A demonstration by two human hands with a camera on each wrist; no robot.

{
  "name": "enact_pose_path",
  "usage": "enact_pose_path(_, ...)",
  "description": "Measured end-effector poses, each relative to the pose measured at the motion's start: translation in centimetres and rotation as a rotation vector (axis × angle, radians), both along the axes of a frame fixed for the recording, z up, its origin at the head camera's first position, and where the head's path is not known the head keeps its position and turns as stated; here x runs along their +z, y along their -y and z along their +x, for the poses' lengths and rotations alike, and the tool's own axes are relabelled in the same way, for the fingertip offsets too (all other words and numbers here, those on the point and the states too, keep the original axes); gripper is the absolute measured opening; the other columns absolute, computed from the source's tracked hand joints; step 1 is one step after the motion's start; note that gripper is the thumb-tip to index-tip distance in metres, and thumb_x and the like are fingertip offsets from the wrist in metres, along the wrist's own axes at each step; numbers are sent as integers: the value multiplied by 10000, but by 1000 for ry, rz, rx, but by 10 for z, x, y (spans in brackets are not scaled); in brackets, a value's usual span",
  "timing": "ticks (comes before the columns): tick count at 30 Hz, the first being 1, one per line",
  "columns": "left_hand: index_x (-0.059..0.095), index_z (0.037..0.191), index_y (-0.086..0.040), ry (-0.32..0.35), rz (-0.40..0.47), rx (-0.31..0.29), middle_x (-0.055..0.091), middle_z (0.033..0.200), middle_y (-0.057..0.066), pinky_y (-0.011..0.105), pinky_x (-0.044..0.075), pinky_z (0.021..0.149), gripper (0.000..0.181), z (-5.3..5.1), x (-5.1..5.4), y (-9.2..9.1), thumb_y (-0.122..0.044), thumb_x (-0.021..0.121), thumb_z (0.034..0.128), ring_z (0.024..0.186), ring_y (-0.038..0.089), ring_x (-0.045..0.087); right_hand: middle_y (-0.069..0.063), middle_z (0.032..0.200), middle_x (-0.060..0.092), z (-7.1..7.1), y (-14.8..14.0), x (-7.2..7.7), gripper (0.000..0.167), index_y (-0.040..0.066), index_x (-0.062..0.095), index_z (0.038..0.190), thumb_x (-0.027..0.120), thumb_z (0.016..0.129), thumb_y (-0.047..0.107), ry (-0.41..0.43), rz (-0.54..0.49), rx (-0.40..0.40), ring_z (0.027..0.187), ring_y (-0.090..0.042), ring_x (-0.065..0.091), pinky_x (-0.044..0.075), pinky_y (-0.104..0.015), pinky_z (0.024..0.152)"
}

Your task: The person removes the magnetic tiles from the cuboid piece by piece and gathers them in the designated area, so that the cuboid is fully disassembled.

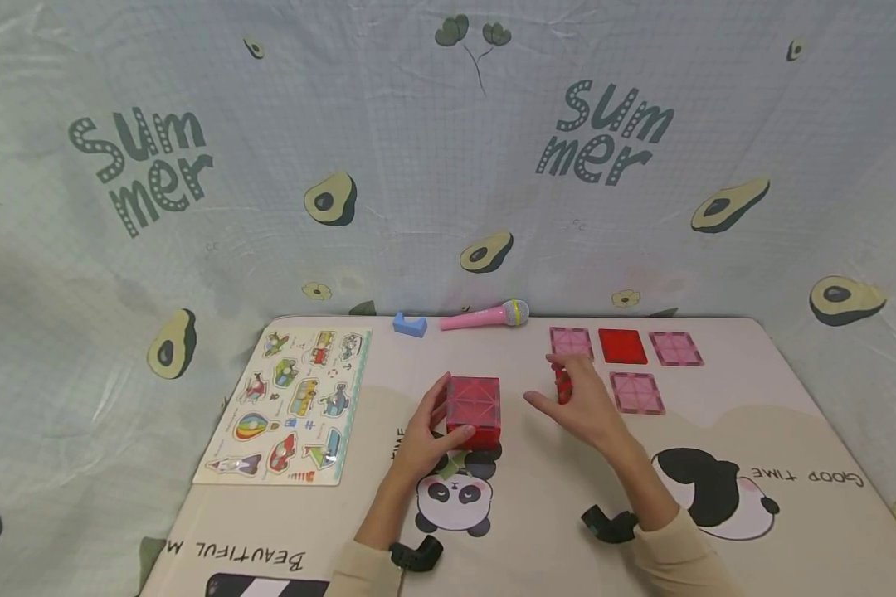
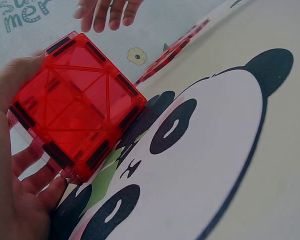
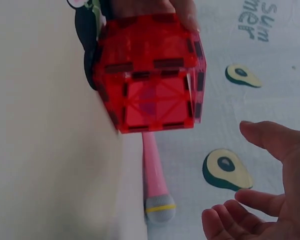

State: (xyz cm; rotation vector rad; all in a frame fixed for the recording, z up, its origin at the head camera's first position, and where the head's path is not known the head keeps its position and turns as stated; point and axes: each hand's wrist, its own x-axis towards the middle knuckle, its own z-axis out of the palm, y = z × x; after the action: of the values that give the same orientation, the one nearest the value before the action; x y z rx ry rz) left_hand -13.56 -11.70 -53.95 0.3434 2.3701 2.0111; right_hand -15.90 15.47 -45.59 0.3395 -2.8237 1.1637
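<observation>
One avocado-print cloth (image 1: 388, 124) backs the table (image 1: 538, 514) and red box (image 1: 474, 408).

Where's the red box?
In the head view, the red box is near the middle, held in the left hand, just above the panda face.

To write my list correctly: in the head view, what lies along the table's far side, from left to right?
Puzzle board, small blue object, pink microphone, left pink tile, red tile, right pink tile.
</observation>
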Motion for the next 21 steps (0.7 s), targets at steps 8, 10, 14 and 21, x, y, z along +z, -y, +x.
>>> enact_pose_path(8, 277, 1582, -290, 12, -1, 3, 369, 1615, 23, 498, 369, 1185, 875, 1, 1, 0, -289, 759, 851, 1493, 305, 363, -151, 1315, 545, 1, 19, -4, 763, 132, 476, 1435, 815, 806, 400, 77, -13, 90, 1073, -294, 597, 594, -384, 868)
enact_pose_path(10, 274, 1586, -273, 11, 2, 4, 365, 1618, 24, 501, 361, 1189, 881, 1, 2, 0, -290, 759, 851, 1494, 307, 360, -148, 1303, 552, 1, 24, -5, 775, 128, 478, 1436, 820, 800, 408, 90, -3, 109, 1060, -272, 595, 598, -382, 872)
enact_pose_path(14, 274, 1587, -261, 9, 1, 6, 359, 1622, 26, 505, 357, 1191, 882, 1, 2, -1, -290, 760, 852, 1493, 309, 360, -140, 1285, 564, 1, 32, -6, 806, 110, 480, 1442, 825, 788, 432, 106, 16, 139, 1035, -227, 583, 596, -346, 853)
enact_pose_path(21, 281, 1579, -297, 12, -8, 4, 356, 1622, 13, 490, 370, 1187, 871, 1, 2, 0, -289, 763, 854, 1493, 294, 365, -69, 1232, 577, 3, 43, -8, 868, 107, 468, 1462, 835, 762, 465, 136, 27, 182, 1017, -190, 567, 575, -295, 822)
